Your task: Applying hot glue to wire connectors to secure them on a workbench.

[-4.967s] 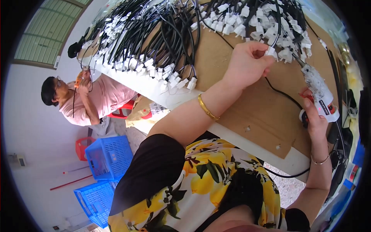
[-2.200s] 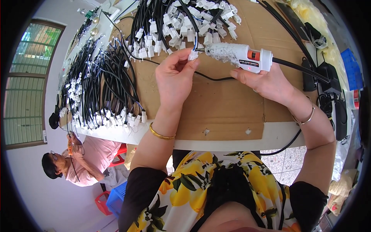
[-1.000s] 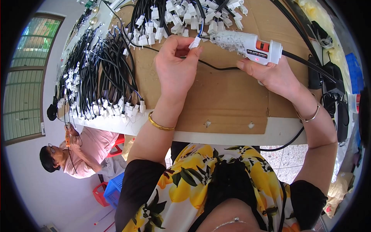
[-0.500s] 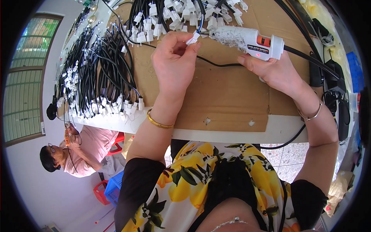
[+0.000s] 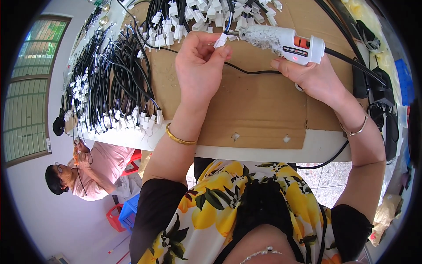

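Note:
Between thumb and fingers, my left hand (image 5: pixel 200 66) pinches a small white plug connector (image 5: pixel 221 41). A black cable with blue and black wires (image 5: pixel 229 20) enters its far end. My right hand (image 5: pixel 312 79) is wrapped round a white hot glue gun (image 5: pixel 268 39) that lies level, with a small red light on its body. The gun's nozzle (image 5: pixel 234 33) points left and sits right by the wire end of the connector; whether they touch I cannot tell. A black cord runs off the gun's back end to the right.
Cardboard (image 5: pixel 259 105) covers the white table. Loose white connectors (image 5: pixel 211 13) on black cables pile up at the far side; bundled cables (image 5: pixel 127 79) lie at left. Black power adapters (image 5: pixel 381 83) and cords crowd the right edge. Beyond the table at left sits a person in pink (image 5: pixel 105 169).
The glue gun has shifted very slightly right, along with the right hand. The left hand still holds the connector, now turned a little.

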### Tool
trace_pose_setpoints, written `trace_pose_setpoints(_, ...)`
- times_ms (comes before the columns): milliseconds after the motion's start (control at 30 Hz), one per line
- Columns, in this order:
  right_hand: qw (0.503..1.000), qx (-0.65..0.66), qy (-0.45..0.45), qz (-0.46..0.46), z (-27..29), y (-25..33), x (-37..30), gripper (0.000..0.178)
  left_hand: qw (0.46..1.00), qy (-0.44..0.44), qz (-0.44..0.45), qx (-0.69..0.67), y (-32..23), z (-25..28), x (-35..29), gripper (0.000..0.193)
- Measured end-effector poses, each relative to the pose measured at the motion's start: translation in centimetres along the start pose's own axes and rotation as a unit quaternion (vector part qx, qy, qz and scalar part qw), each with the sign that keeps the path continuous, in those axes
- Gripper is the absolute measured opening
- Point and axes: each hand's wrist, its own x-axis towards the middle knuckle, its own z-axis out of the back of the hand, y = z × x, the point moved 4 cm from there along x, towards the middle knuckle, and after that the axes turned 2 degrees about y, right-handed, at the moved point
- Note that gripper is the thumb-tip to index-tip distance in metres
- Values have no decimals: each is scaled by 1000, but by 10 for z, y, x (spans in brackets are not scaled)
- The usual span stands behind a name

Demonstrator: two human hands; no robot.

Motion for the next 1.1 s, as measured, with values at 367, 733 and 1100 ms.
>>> trace_pose_setpoints(367, 1000, 2, 10, -13, 3, -5, 3, 21, 996, 4, 9, -84, 1, 1, 3, 10)
trace_pose_setpoints(733, 1000, -5, 17, 4, 5, -5, 4, 20, 998, -5, -1, -55, 0, 5, 5, 15)
trace_pose_setpoints(1100, 1000, -22, -6, 7, 1, -2, 1, 18, 1000, 23, -3, -17, 0, 2, 4, 18)
